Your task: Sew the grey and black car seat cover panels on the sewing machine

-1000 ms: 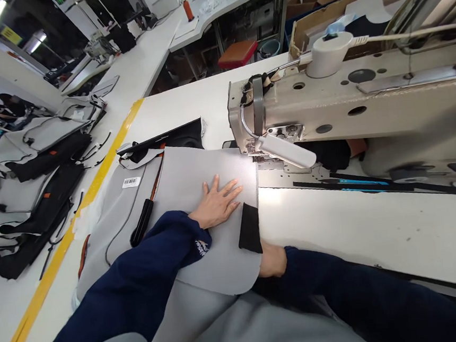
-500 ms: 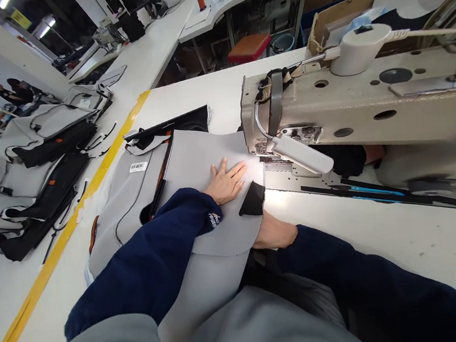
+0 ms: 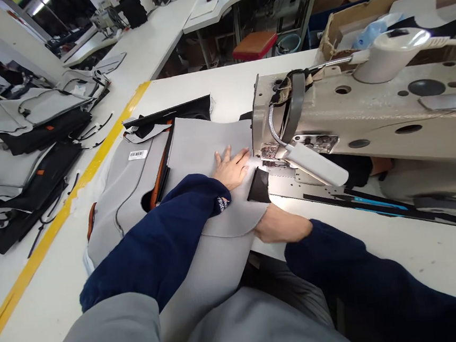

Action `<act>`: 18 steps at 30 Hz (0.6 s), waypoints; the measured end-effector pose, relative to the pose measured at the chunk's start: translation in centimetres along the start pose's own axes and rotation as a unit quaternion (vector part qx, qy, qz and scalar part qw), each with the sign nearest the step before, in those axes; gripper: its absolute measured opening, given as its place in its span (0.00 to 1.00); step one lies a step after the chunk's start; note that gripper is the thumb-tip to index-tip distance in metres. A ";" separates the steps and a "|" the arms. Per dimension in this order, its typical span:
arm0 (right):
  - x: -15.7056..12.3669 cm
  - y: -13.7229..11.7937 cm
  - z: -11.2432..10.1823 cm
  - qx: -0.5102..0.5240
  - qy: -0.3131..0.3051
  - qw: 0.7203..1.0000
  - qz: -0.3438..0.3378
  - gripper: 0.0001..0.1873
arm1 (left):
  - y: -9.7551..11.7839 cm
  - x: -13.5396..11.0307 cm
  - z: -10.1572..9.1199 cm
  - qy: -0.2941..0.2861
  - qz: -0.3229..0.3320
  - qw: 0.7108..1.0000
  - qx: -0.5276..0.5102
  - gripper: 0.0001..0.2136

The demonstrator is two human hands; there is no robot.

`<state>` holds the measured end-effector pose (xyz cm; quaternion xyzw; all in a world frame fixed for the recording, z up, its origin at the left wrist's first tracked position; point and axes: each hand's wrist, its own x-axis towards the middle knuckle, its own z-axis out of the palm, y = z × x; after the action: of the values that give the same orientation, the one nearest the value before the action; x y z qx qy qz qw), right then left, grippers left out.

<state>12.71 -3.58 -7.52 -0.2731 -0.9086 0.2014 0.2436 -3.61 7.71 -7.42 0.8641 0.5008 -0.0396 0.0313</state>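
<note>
My left hand (image 3: 232,169) lies flat with spread fingers on a grey fabric panel (image 3: 205,138), just left of the needle area of a sewing machine (image 3: 350,107). A small black fabric piece (image 3: 258,186) sits at the panel's right edge. My right hand (image 3: 283,225) is closed at that edge, below the black piece, with its fingertips hidden under the fabric. Under and left of the panel spreads more grey cover fabric (image 3: 129,185) with black and orange trim and a barcode label (image 3: 137,155). The panel's lower part hangs toward my lap.
Yellow tape (image 3: 93,177) crosses the white table on the left. Beyond it lie stacked grey and black covers (image 3: 40,129). A lamp (image 3: 317,164) hangs by the machine head. Blue-handled tweezers or snips (image 3: 380,202) rest on the machine bed. Behind stand a red stool (image 3: 255,46) and a cardboard box (image 3: 331,34).
The view has shifted slightly. My left hand, still flat, and the grey panel with its black piece have moved a little toward the machine's needle area. My right hand stays at the panel edge.
</note>
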 end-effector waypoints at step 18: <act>0.4 -2.6 4.5 -0.003 0.007 1.000 -0.025 0.17 | -1.8 0.1 -1.7 0.068 0.398 0.914 -0.042 0.15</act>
<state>8.89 -6.39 -9.70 -0.2528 -0.9139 0.1904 0.2541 -5.07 8.84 -5.81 0.9904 0.1176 0.0563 0.0469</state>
